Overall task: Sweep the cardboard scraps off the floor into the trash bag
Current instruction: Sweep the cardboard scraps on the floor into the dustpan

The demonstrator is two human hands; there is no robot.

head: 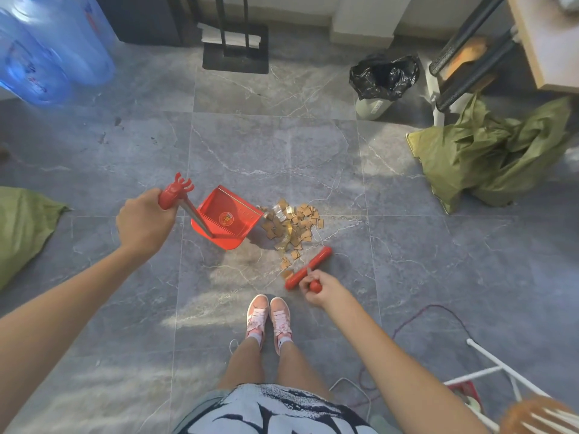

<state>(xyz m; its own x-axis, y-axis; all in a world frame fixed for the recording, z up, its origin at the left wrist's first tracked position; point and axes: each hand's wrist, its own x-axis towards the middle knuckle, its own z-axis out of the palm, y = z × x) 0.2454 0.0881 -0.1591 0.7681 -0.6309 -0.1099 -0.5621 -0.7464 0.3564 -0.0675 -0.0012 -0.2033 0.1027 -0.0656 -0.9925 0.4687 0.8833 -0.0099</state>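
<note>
Grey tile floor [125, 158], dustpan [227, 217] mouth facing cardboard scraps [293, 225]

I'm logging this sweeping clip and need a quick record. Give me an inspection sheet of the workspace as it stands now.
Surface: grey marbled tile floor, sunlit patches.
Job's things: cardboard scraps piled beside the red dustpan mouth; pan looks empty; red broom head just nearer the person than the pile; black trash bag in a bin, open.
Clutter: green bags right and left; water jugs top left.
Grips: left hand holds the dustpan handle; right hand holds the broom handle.
Cables: dark cord and white cord on the floor, right of the pink shoes.
Surroundings: rack base, table corner, white frame.
</note>
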